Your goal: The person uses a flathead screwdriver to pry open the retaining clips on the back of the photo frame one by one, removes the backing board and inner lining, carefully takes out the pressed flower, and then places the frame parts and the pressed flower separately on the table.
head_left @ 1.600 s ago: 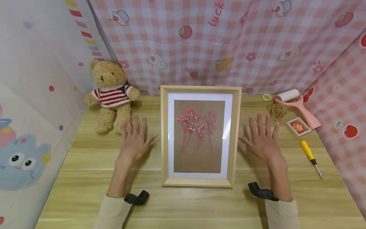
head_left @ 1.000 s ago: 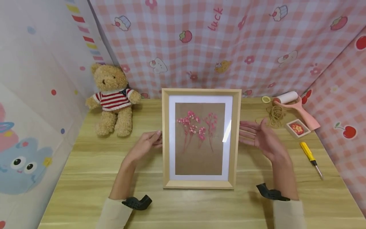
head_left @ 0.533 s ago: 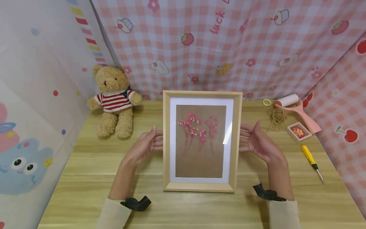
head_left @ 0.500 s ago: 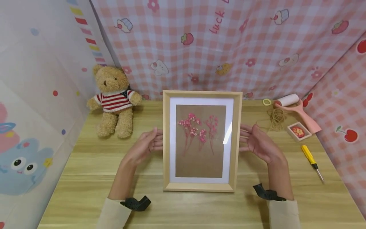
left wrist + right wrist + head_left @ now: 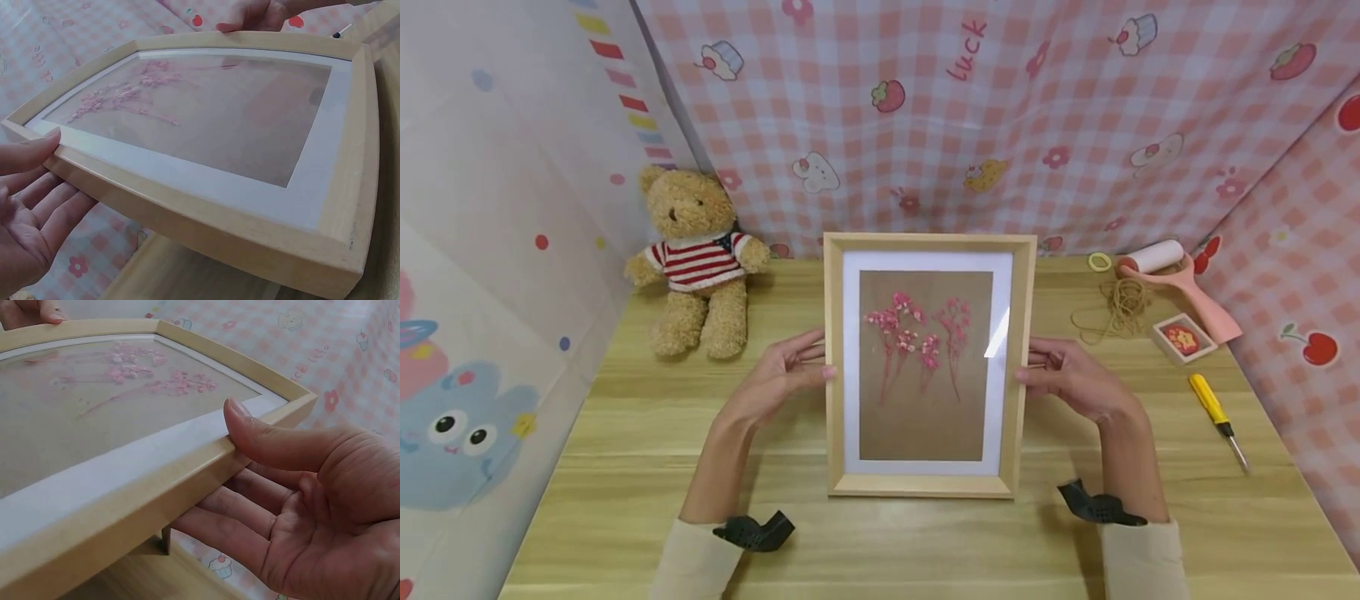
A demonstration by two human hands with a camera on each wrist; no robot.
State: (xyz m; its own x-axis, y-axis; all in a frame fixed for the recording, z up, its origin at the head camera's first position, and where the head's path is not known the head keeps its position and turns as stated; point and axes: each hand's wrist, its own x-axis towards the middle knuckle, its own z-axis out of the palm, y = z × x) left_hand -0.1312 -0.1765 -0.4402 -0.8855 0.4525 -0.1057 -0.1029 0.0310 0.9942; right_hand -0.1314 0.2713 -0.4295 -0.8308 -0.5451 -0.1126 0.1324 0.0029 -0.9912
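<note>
Picture frame (image 5: 921,486): pale wood, portrait format, at the middle of the wood-grain table (image 5: 625,450), between the two hands, face toward the wearer.
Frame contents: pink flower sprigs (image 5: 887,319) on a brown ground, white mat around, a bright reflection at the right.
Left hand (image 5: 778,379): grips the frame's left side, thumb over the front edge, fingers behind.
Right hand (image 5: 1071,377): grips the right side likewise, thumb in front, fingers behind.
Frame back: a thin dark piece (image 5: 165,540) shows under the frame in the right wrist view; possibly a stand, mostly hidden.
Far left: teddy bear (image 5: 700,265), seated, red-and-white striped top.
Far right: pale yellow ring (image 5: 1091,265); twine (image 5: 1126,300), loosely coiled; pink-handled roller (image 5: 1210,307); small box (image 5: 1183,338), red inside.
Nearer right: yellow-handled screwdriver (image 5: 1210,402), tip toward the wearer.
Backdrop: pink checked cloth (image 5: 917,125).
</note>
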